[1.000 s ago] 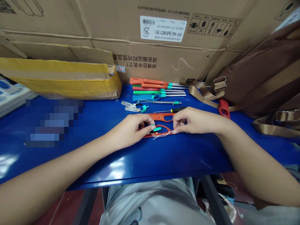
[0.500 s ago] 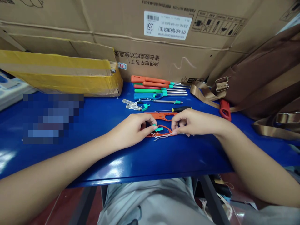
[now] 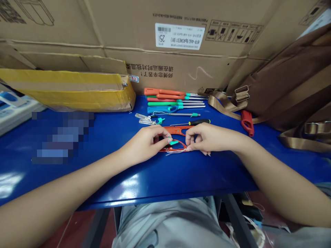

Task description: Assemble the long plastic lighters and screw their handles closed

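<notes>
On the blue table lies the lower orange lighter shell half (image 3: 182, 141), a loop-shaped opening showing between my hands. My left hand (image 3: 147, 139) is closed, thumb and forefinger pinching a small green trigger piece (image 3: 174, 142) over that shell. At the shell's right end, my right hand (image 3: 208, 136) pinches thin white wires (image 3: 173, 152) between thumb and fingertips; the fingers hide part of them. Just behind, a second orange shell half (image 3: 176, 130) lies flat, its right end partly covered by my right hand.
Behind lie a black-and-yellow screwdriver (image 3: 199, 122), clear plastic parts (image 3: 147, 121), a metal tube (image 3: 178, 114) and several stacked lighters (image 3: 165, 92). A red lighter handle (image 3: 247, 123) sits by a strap (image 3: 223, 106). Cardboard (image 3: 108, 34) and a yellow-taped box (image 3: 77, 93) border the back.
The camera view has tilted slightly, so the scene sits a little lower. Both hands keep nearly the same pinches; the right fingertips have shifted slightly left along the shell.
</notes>
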Motion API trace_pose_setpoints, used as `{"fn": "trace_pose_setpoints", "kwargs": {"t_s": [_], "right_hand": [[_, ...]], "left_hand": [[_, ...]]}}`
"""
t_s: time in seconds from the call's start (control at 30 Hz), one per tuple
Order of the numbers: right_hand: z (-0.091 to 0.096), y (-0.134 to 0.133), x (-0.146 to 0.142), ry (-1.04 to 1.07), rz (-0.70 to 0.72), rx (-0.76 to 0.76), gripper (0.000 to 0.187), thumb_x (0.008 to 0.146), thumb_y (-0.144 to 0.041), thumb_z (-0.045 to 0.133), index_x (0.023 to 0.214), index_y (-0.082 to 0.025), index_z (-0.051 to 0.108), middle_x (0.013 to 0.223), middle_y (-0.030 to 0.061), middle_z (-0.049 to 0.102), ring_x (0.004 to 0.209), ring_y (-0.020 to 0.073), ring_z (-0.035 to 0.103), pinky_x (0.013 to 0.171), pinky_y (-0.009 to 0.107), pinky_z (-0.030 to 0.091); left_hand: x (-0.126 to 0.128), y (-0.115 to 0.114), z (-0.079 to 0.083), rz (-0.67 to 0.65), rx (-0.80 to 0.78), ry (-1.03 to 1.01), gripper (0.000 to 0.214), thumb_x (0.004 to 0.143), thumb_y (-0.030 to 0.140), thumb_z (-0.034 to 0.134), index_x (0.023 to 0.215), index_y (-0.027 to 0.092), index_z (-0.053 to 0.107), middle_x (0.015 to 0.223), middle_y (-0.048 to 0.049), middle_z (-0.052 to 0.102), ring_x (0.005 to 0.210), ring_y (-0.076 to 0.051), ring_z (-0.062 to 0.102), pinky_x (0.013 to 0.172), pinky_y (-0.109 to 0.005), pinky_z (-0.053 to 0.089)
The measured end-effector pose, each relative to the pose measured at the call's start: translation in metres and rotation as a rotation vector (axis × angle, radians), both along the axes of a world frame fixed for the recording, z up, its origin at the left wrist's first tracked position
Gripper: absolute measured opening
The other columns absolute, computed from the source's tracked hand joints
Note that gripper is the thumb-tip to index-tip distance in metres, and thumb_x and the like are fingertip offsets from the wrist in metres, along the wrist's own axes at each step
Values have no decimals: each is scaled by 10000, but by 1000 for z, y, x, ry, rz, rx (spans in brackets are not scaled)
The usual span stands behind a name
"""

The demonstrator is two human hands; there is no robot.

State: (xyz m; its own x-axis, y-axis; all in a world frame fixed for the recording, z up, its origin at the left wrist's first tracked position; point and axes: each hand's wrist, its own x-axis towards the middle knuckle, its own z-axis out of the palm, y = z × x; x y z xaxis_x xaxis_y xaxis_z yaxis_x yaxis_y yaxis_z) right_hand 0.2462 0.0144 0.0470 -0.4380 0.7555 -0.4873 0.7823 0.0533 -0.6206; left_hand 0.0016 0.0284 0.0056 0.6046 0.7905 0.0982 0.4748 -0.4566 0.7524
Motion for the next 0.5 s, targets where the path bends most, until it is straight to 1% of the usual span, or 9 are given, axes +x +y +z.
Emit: {"fn": "trace_pose_setpoints", "kwargs": {"t_s": [0.07, 0.13, 0.2, 0.27, 0.33, 0.43, 0.5], "right_hand": [[-2, 1, 3, 23, 71, 149, 218, 852, -373, 739, 874, -174, 652, 641, -36, 595, 521, 102, 570, 492, 207, 424], [-2, 0, 4, 67, 168, 346, 148, 853, -306, 740, 877, -167, 694, 719, -12, 635, 608, 102, 574, 551, 208, 417], [-3, -2, 3, 141, 228, 509, 67, 894, -217, 677, 902, -161, 713, 790, 6, 670, 673, 101, 577, 609, 211, 419], [-4, -5, 0, 203, 242, 627, 102, 933, -173, 616, 951, -156, 714, 846, 15, 687, 686, 96, 568, 636, 215, 417], [-7, -7, -3, 226, 242, 724, 101, 944, -201, 635, 985, -149, 710, 874, 20, 681, 685, 96, 555, 639, 221, 411], [-12, -8, -6, 210, 261, 814, 124, 926, -250, 696, 991, -144, 707, 900, 32, 677, 706, 109, 569, 650, 232, 415], [-16, -8, -7, 182, 294, 843, 109, 955, -244, 658, 979, -150, 709, 929, 45, 691, 765, 131, 609, 685, 245, 430]], "left_hand": [[-1, 0, 0, 3, -8, -23, 243, 953, 385, 624, 940, 180, 752, 850, -9, 710, 692, -130, 580, 614, -253, 413], [-1, 1, 1, 8, -9, -38, 248, 963, 388, 618, 941, 183, 754, 866, -8, 722, 728, -134, 602, 639, -252, 425], [-1, 1, 1, 22, -1, -43, 255, 967, 394, 617, 948, 183, 759, 881, -10, 729, 769, -141, 621, 678, -257, 439], [-1, 1, 0, 35, -5, -47, 264, 968, 402, 616, 959, 184, 765, 891, -13, 734, 793, -148, 632, 704, -264, 450], [-2, 1, 1, 47, -18, -58, 271, 964, 411, 620, 958, 186, 772, 887, -14, 737, 799, -153, 636, 721, -270, 458], [-1, 0, 1, 43, -51, -82, 277, 953, 423, 632, 938, 190, 781, 859, -10, 740, 781, -153, 638, 719, -270, 467], [0, 0, 1, 30, -75, -99, 276, 944, 425, 640, 934, 190, 785, 854, -10, 744, 774, -151, 642, 715, -267, 475]]}}
